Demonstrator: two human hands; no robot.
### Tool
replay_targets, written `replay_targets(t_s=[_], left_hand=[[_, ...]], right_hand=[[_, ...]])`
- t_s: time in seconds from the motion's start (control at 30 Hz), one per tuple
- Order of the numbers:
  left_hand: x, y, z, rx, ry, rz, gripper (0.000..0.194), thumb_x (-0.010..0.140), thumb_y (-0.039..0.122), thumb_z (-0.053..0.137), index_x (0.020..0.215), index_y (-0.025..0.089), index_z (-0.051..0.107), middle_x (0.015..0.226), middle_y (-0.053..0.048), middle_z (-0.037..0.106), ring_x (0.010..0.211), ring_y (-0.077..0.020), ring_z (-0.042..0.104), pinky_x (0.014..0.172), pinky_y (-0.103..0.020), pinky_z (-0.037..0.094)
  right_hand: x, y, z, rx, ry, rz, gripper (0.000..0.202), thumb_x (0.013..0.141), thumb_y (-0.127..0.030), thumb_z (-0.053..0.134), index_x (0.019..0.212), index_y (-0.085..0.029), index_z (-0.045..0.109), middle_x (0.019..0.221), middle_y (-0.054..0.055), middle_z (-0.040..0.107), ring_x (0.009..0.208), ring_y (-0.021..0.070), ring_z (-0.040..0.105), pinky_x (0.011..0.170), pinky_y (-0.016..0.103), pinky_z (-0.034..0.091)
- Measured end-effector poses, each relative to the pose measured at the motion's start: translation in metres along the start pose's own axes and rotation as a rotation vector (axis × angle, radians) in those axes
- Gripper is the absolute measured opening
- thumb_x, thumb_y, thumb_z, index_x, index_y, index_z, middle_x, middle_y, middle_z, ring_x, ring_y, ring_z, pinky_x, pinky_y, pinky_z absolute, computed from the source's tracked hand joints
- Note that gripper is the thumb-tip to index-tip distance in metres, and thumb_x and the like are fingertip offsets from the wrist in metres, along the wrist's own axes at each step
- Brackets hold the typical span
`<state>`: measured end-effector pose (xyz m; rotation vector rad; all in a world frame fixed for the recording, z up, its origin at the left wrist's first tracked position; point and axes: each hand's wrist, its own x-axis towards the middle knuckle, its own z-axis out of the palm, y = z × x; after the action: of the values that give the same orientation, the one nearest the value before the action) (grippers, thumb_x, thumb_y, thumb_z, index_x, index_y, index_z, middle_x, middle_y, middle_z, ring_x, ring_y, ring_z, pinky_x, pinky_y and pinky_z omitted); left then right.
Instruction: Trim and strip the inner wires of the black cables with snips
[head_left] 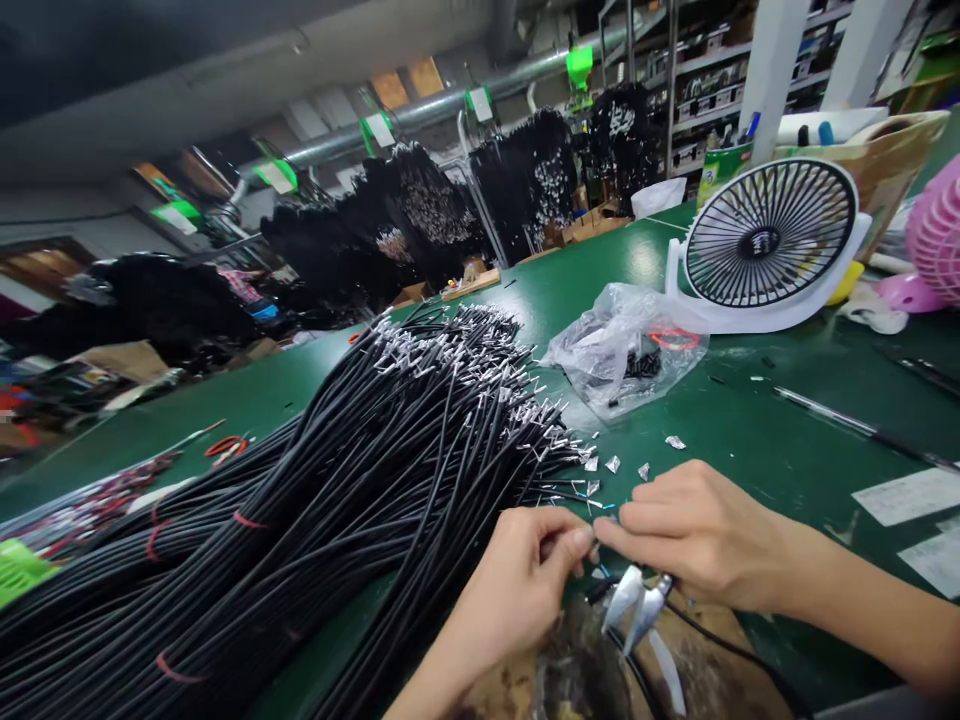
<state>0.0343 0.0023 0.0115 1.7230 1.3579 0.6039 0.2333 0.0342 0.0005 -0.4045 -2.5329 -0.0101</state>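
My left hand (529, 565) is closed in a pinch, thumb against bent forefinger. Its fingertips meet those of my right hand (694, 535), which is pinched too. Whatever lies between them is too small and hidden to make out. Just beyond my fingers, thin wire ends with blue and white tips (581, 495) stick out from a large heap of black cables (420, 440). Small foil scraps (613, 464) lie scattered on the green table. Directly under my hands stand two shiny metal jaw-like pieces (634, 605), over a worn brown board (720, 650) with black leads around them.
A clear plastic bag (626, 350) of small black parts lies behind my hands. Farther right stand a white fan (769, 235) and a pink fan (937, 240). A pen (832, 412) and paper slips (911, 490) lie on the green table (637, 255). Dark cable bundles (420, 210) hang behind.
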Motion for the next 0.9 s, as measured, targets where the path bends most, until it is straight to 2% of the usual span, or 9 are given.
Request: replay_targets(t_s=[0.07,0.2,0.3,0.4,0.5,0.57,0.7,0.9], left_hand=[[0.003,-0.004,0.001,-0.121,0.107,-0.024,0.033,0.085,0.037,0.05,0.062,0.013,0.057,0.055,0.002,0.045,0.048,-0.0095,0.037,0.044,-0.019,0.027],[0.002,-0.006,0.0,-0.374,0.252,0.026,0.028,0.083,0.04,0.054,0.074,0.014,0.055,0.053,0.007,0.036,0.045,-0.0065,0.03,0.042,-0.018,0.022],[0.001,-0.006,0.0,-0.452,0.26,0.056,0.026,0.083,0.037,0.057,0.089,0.012,0.057,0.056,0.006,0.039,0.047,-0.0064,0.034,0.043,-0.018,0.024],[0.0,-0.004,0.003,-0.498,0.223,0.047,0.032,0.081,0.037,0.059,0.098,0.01,0.059,0.059,0.004,0.042,0.049,-0.0071,0.037,0.044,-0.018,0.026],[-0.001,-0.002,0.006,-0.49,0.207,0.049,0.031,0.08,0.035,0.06,0.094,0.007,0.062,0.056,0.004,0.044,0.049,-0.0076,0.038,0.044,-0.019,0.028],[-0.002,0.0,0.007,-0.485,0.212,0.054,0.029,0.08,0.033,0.059,0.092,0.007,0.063,0.055,0.004,0.045,0.048,-0.0073,0.038,0.043,-0.018,0.028],[-0.003,0.001,0.008,-0.454,0.202,0.041,0.025,0.081,0.031,0.057,0.084,0.007,0.065,0.053,0.004,0.045,0.044,-0.0062,0.038,0.041,-0.018,0.028],[-0.004,-0.002,0.013,-0.424,0.204,0.048,0.019,0.079,0.028,0.059,0.081,0.009,0.065,0.058,0.002,0.049,0.044,-0.006,0.043,0.041,-0.017,0.034]], right_hand=[[0.0,-0.001,0.006,0.018,0.068,0.121,0.027,0.087,-0.009,0.041,0.09,-0.012,0.067,0.06,0.001,0.054,0.052,0.0131,0.044,0.047,0.028,0.026],[0.005,0.0,0.013,0.244,0.191,0.573,0.02,0.079,-0.01,0.051,0.073,-0.014,0.07,0.059,0.0,0.053,0.053,0.0111,0.046,0.05,0.024,0.031],[0.011,0.001,0.011,0.533,0.156,0.829,0.018,0.075,-0.011,0.054,0.08,-0.015,0.071,0.056,-0.003,0.052,0.05,0.0098,0.043,0.048,0.022,0.031],[0.016,-0.001,0.007,0.83,0.079,0.979,0.023,0.075,-0.012,0.053,0.09,-0.012,0.07,0.051,-0.005,0.049,0.044,0.0074,0.036,0.043,0.02,0.028],[0.017,-0.004,0.006,0.882,0.059,0.986,0.02,0.08,-0.019,0.052,0.074,-0.011,0.069,0.048,-0.005,0.044,0.043,0.0067,0.033,0.043,0.021,0.026],[0.016,-0.005,0.008,0.841,0.076,0.951,0.024,0.081,-0.027,0.055,0.067,-0.011,0.067,0.05,-0.004,0.046,0.047,0.0082,0.038,0.046,0.021,0.029],[0.014,-0.008,0.012,0.735,0.18,0.914,0.019,0.079,-0.03,0.06,0.08,-0.014,0.069,0.064,0.0,0.057,0.059,0.0124,0.048,0.054,0.023,0.036],[0.015,-0.013,0.01,0.593,0.251,0.799,0.018,0.081,-0.027,0.059,0.075,-0.015,0.07,0.056,-0.002,0.048,0.052,0.0106,0.042,0.048,0.022,0.031]])
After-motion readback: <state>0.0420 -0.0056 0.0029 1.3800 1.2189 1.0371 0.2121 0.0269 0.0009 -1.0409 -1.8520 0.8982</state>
